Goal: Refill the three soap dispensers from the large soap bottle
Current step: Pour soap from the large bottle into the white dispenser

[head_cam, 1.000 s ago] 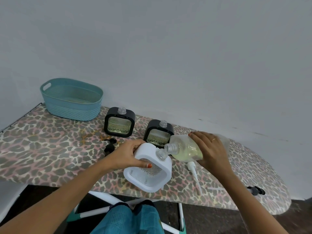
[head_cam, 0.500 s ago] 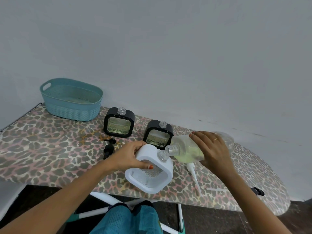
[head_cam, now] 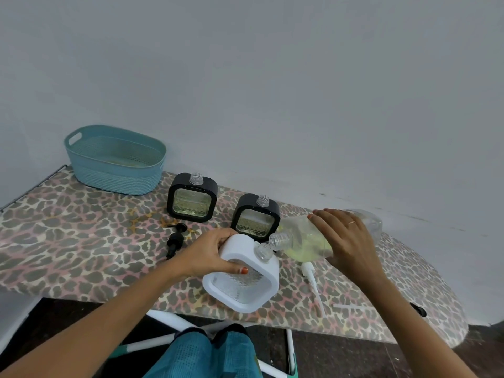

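Observation:
My left hand (head_cam: 210, 253) grips the top left corner of a white square soap dispenser (head_cam: 261, 293), tilted near the board's front edge, its open neck up. My right hand (head_cam: 343, 241) holds the large clear soap bottle (head_cam: 302, 236) on its side, yellowish soap inside, its open mouth just above the white dispenser's neck. Two black square dispensers stand behind with open necks: one at the left (head_cam: 192, 198), one at the right (head_cam: 256, 218), both holding some yellowish soap.
A teal basket (head_cam: 114, 159) sits at the back left of the leopard-print ironing board (head_cam: 68, 241). A black pump head (head_cam: 176, 238) lies left of my left hand. A white pump with its tube (head_cam: 311, 276) lies under the bottle. Wall close behind.
The bottle's rear end has risen a little, tipping its mouth closer over the white dispenser's neck. Both hands keep their holds.

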